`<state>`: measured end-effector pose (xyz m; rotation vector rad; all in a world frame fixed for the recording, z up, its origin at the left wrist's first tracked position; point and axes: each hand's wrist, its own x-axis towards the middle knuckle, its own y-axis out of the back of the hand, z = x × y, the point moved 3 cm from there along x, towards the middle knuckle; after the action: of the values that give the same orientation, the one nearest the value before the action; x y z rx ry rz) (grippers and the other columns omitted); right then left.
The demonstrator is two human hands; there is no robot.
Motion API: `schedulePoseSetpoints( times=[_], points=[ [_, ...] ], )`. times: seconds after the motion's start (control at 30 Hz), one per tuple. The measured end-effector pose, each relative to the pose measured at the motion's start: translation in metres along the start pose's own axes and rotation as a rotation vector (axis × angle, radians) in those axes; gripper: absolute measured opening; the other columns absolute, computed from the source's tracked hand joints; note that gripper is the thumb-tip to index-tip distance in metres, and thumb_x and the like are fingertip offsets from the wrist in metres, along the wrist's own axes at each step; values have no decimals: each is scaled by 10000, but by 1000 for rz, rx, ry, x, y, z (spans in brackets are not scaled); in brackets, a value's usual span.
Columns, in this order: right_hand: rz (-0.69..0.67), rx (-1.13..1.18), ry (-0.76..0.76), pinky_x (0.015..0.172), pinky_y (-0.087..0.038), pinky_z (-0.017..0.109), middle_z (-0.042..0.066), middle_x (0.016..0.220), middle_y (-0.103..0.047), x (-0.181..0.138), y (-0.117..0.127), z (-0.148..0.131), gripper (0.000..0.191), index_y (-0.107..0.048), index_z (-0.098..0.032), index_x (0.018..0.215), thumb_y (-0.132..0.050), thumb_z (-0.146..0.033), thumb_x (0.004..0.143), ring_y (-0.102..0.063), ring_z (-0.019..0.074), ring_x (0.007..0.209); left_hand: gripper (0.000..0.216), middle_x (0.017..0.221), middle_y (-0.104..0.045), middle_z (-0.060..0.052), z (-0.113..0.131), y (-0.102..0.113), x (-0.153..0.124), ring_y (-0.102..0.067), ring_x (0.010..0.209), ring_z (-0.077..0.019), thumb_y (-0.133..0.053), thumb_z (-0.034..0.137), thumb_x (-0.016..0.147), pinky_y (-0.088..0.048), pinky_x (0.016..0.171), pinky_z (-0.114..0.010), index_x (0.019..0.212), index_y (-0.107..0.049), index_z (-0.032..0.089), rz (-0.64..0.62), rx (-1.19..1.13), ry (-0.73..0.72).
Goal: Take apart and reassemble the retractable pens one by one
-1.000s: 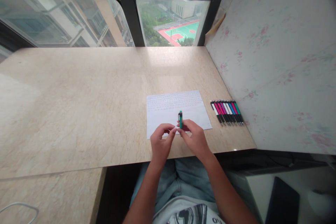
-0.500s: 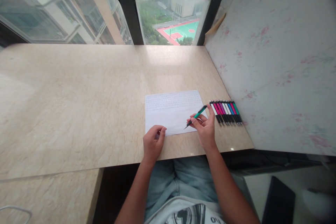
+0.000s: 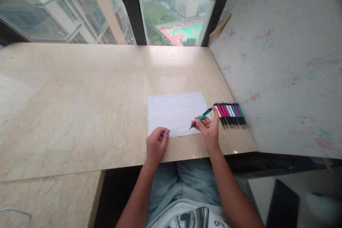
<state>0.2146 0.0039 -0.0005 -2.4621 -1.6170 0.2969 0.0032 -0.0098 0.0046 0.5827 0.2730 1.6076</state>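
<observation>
A white sheet of paper with faint handwriting along its top lies on the beige marble desk. My right hand grips a green pen, its tip pointing down-left over the paper's lower right part. My left hand rests with curled fingers on the paper's lower left corner. A row of several pens, pink, white, blue and green, lies just right of the paper.
A floral papered wall borders the desk on the right. Windows run along the far edge. A white cable lies on a lower desk section at the bottom left. A dark object sits at the lower right.
One second ago both hands held the green pen upright over the paper. They have parted: the right hand took the pen rightwards and tilted it, and the left hand came down on the paper's corner.
</observation>
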Motion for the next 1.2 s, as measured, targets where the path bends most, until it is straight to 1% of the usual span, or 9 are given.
schedulePoseSetpoints(
  times=[0.27, 0.6, 0.67, 0.77, 0.83, 0.97, 1.07, 1.13, 1.2],
  points=[
    [17, 30, -12, 720, -601, 385, -16, 872, -685, -1, 3, 5, 822, -228, -334, 1403, -738, -252, 763, -702, 168, 717, 179, 765, -688, -26, -2, -1, 1, -629, 694, -153, -545, 300, 894, -475, 658, -264, 805, -658, 193, -15, -15, 22],
    [49, 3, -1, 729, -585, 364, -26, 899, -666, -1, 4, 4, 863, -189, -355, 1445, -722, -254, 773, -682, 145, 718, 193, 759, -689, -32, -2, 0, 1, -635, 692, -159, -535, 313, 895, -484, 650, -265, 799, -650, 193, -35, -15, 21],
    [62, -13, 4, 729, -578, 358, -20, 909, -658, 0, 6, 5, 805, -257, -332, 1424, -724, -273, 771, -671, 144, 732, 192, 755, -684, -32, -1, 0, 1, -630, 684, -157, -532, 312, 895, -485, 644, -263, 796, -646, 193, -38, -10, 16],
    [79, -85, -8, 710, -553, 304, 5, 900, -638, 3, 11, 9, 507, -534, -226, 1191, -750, -330, 745, -641, 144, 776, 177, 754, -678, -30, 0, 0, 2, -624, 683, -155, -535, 299, 893, -486, 638, -260, 796, -639, 193, -48, -2, 11],
    [100, -139, 4, 654, -522, 255, 0, 837, -612, 7, 15, 11, 329, -600, -183, 949, -760, -370, 732, -606, 129, 739, 165, 765, -677, -29, 0, 0, 3, -626, 692, -155, -537, 294, 891, -490, 643, -259, 805, -636, 194, -54, -2, 5],
    [122, -144, 35, 463, -399, 202, -76, 621, -477, 17, 23, 8, 341, -482, -203, 742, -755, -408, 739, -456, 72, 487, 137, 810, -682, -31, 1, -1, 4, -630, 703, -151, -538, 286, 891, -500, 659, -261, 855, -636, 197, -80, 12, -15],
    [87, -153, 46, 413, -330, 190, -103, 523, -396, 30, 29, 2, 387, -417, -212, 682, -728, -425, 769, -387, 59, 413, 125, 868, -681, -35, 2, -3, 5, -633, 751, -154, -532, 274, 896, -504, 694, -270, 898, -635, 203, -107, 48, -35],
    [65, -198, 75, 432, -357, 191, -90, 508, -424, 43, 33, -1, 364, -452, -204, 677, -693, -449, 797, -431, 69, 435, 127, 916, -675, -39, 1, -5, 5, -633, 788, -157, -527, 275, 902, -504, 719, -277, 928, -632, 209, -122, 75, -45],
    [39, -254, 80, 484, -428, 209, -46, 565, -533, 56, 36, -3, 330, -554, -189, 747, -633, -499, 829, -534, 101, 518, 128, 961, -667, -43, -1, -8, 5, -632, 827, -162, -533, 286, 903, -502, 746, -284, 950, -628, 213, -125, 109, -55]
  ],
)
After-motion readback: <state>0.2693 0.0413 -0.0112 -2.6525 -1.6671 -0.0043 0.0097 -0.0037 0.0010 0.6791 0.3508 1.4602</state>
